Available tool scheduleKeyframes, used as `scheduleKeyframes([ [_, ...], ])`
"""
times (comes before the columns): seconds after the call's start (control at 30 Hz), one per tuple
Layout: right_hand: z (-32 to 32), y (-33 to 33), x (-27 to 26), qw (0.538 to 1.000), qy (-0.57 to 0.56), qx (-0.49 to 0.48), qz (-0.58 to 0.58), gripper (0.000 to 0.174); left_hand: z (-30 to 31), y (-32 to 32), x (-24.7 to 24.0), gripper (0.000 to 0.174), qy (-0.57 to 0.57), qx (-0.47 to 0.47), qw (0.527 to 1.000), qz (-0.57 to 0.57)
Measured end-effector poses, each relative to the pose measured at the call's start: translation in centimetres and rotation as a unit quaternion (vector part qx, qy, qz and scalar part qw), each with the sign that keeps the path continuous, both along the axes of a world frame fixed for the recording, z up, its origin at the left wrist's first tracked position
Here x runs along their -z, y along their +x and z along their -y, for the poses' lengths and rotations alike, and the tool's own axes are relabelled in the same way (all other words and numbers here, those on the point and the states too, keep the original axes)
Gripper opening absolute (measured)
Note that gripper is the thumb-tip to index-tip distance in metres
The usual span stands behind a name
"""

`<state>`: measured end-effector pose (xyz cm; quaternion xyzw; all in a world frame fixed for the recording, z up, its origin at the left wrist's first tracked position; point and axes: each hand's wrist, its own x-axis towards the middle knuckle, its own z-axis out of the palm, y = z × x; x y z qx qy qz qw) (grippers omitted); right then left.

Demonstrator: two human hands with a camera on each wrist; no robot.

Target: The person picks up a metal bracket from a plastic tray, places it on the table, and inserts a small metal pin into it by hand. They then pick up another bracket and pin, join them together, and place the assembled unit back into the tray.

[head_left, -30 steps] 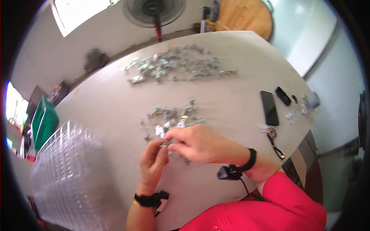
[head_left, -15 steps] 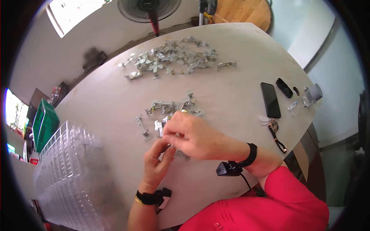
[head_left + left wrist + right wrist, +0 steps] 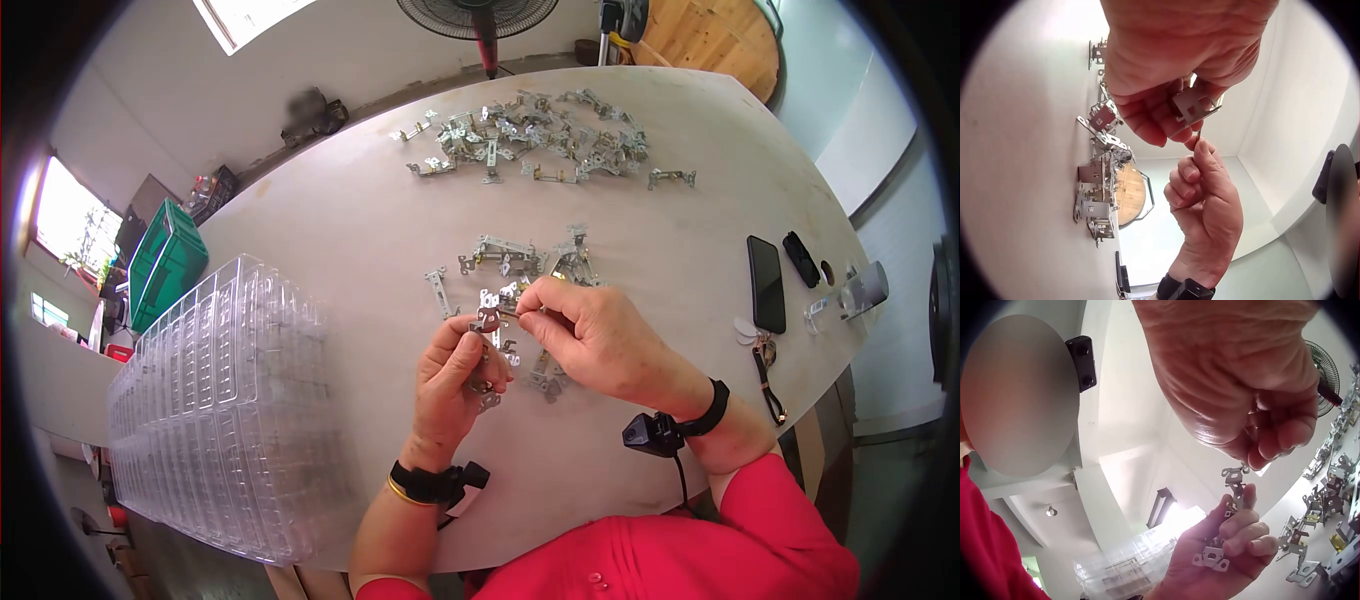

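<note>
My left hand point(image 3: 447, 385) grips a silvery metal bracket point(image 3: 1213, 556) with flared, holed ends, which stands up along the palm. In the right wrist view, the bracket's upper end pokes out past the thumb and fingers. Thumb and forefinger of my right hand point(image 3: 610, 345) pinch a small thin metal piece point(image 3: 1198, 139) right at the bracket's upper end; its kind is too small to tell. Around and behind both hands lies a loose group of similar metal brackets point(image 3: 500, 262), partly hidden by the right hand.
A bigger pile of brackets point(image 3: 540, 135) lies at the table's far side. Stacked clear plastic trays point(image 3: 230, 420) stand on the left, a green crate point(image 3: 165, 260) beyond them. On the right are a phone point(image 3: 767, 285), keys point(image 3: 765, 372) and a clear cup point(image 3: 865, 290).
The head view has swung left, shifting the scene rightward. My hands, close together before, have drawn slightly apart, and the bracket in the left hand now shows above and below its fingers.
</note>
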<state>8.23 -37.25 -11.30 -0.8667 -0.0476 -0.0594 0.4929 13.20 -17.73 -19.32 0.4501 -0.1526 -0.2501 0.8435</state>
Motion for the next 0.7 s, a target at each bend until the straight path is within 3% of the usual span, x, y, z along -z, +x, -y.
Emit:
scheduleKeyframes([
  [0.7, 0.64, -0.16, -0.04, 0.995, -0.084, -0.019, 0.058, 0.009, -0.62, 0.04, 0.48, 0.023, 0.05, 0.004, 0.996, 0.076],
])
